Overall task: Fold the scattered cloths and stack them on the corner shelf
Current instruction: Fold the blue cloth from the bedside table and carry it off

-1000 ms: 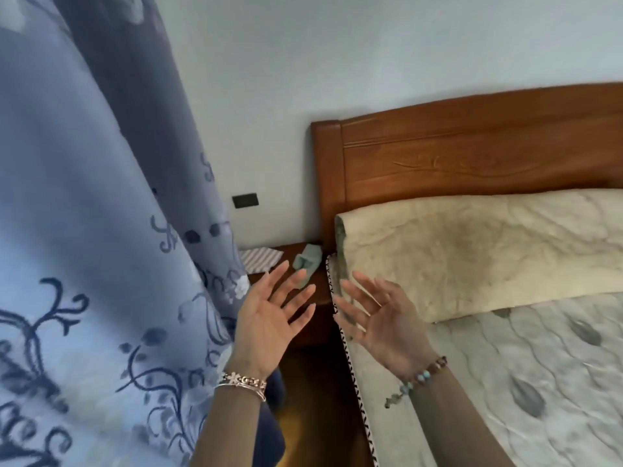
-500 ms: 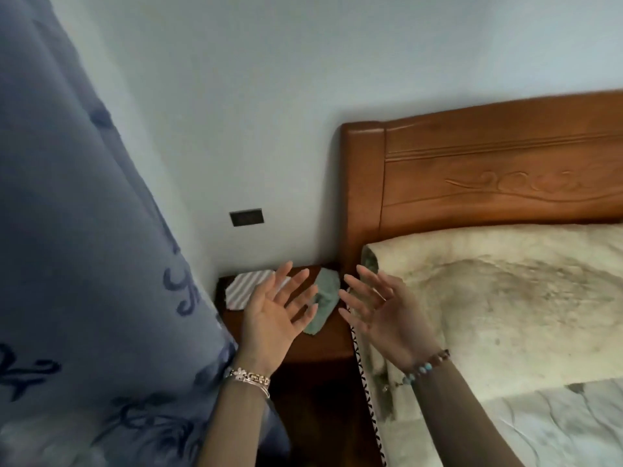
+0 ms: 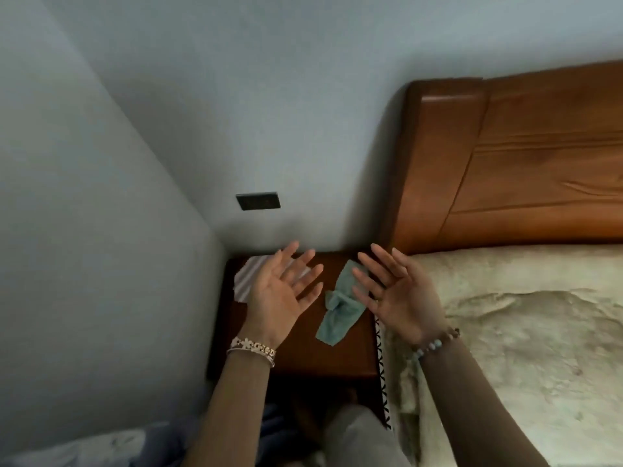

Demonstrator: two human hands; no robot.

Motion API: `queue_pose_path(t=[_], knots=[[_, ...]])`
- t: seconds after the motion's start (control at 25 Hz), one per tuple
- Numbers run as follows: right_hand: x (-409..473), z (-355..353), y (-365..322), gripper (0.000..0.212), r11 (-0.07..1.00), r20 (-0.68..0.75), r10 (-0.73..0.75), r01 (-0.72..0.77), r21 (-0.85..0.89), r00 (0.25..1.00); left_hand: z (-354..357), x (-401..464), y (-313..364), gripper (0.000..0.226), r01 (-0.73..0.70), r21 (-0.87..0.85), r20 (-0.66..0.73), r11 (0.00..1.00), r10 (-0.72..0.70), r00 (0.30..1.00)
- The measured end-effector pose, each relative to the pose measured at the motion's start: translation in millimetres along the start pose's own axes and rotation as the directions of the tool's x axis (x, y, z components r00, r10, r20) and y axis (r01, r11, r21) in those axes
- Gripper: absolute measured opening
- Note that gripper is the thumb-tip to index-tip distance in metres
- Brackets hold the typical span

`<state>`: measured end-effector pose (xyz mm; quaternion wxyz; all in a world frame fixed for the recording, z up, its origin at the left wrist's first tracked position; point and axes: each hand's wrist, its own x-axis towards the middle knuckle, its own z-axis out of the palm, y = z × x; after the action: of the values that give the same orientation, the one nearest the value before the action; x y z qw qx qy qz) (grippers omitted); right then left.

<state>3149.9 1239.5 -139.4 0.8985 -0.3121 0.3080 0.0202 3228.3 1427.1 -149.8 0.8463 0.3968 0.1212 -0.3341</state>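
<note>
Both hands up over the corner shelf [image 3: 303, 352], palms facing each other, empty. Left hand [image 3: 278, 293]: grip apart, fingers spread, holding nothing. Right hand [image 3: 399, 294]: same, grip apart, nothing in it.

Hidden / cut off:
- Striped cloth [image 3: 246, 281] at the shelf's 10 o'clock corner, against the wall [image 3: 101, 264]. Left hand covers its right half, so fold state and full outline can't be read.
- Green cloth [image 3: 337, 315] lies crumpled at the shelf's 2 o'clock side, running toward centre. Right fingertips overlap its top edge in the view; can't tell if they touch it or hover above.
- Shelf front edge and what sits below it are dark, partly blocked by the forearms.
- Headboard [image 3: 522, 163] and bed [image 3: 522, 332] run off frame at 3 o'clock.
- Bottom of frame blurry: pale fabric at 6 o'clock, bluish fabric at 7 o'clock, can't identify either.

Writing: none legible. Dark wall plate [image 3: 258, 200] above the shelf at 12 o'clock is too dim for markings. Bracelets on both wrists, no readable detail.
</note>
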Motion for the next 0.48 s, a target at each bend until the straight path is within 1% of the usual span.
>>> queue_pose_path(t=[0.12, 0.2, 0.28, 0.36, 0.4, 0.44, 0.48], knots=[[64, -7, -8, 0.041, 0.997, -0.02, 0.053, -0.054, -0.05, 0.998, -14, 58, 5, 0.031, 0.023, 0.02, -0.081, 1.0, -0.021, 0.996], [111, -19, -4, 0.036, 0.992, -0.054, 0.077, -0.082, -0.097, 0.996, -36, 99, -2, 0.034, 0.061, 0.063, -0.135, 0.996, -0.052, 0.989], [163, -37, 6, 0.029, 0.973, -0.144, 0.057, -0.087, -0.212, 0.988, -63, 140, -17, 0.032, 0.135, 0.11, -0.206, 0.985, -0.111, 0.972], [224, -60, 24, 0.022, 0.917, -0.255, -0.022, -0.082, -0.389, 0.967, -93, 184, -38, 0.026, 0.229, 0.192, -0.289, 0.954, -0.168, 0.943], [256, -73, 35, 0.019, 0.874, -0.309, -0.072, -0.089, -0.478, 0.948, -108, 207, -50, 0.024, 0.294, 0.255, -0.324, 0.921, -0.205, 0.924], [286, -87, 46, 0.017, 0.818, -0.338, -0.127, -0.095, -0.568, 0.932, -122, 228, -64, 0.024, 0.363, 0.333, -0.349, 0.87, -0.244, 0.905], [316, -102, 57, 0.016, 0.738, -0.338, -0.187, -0.095, -0.668, 0.922, -135, 250, -76, 0.025, 0.418, 0.436, -0.361, 0.797, -0.27, 0.893]])
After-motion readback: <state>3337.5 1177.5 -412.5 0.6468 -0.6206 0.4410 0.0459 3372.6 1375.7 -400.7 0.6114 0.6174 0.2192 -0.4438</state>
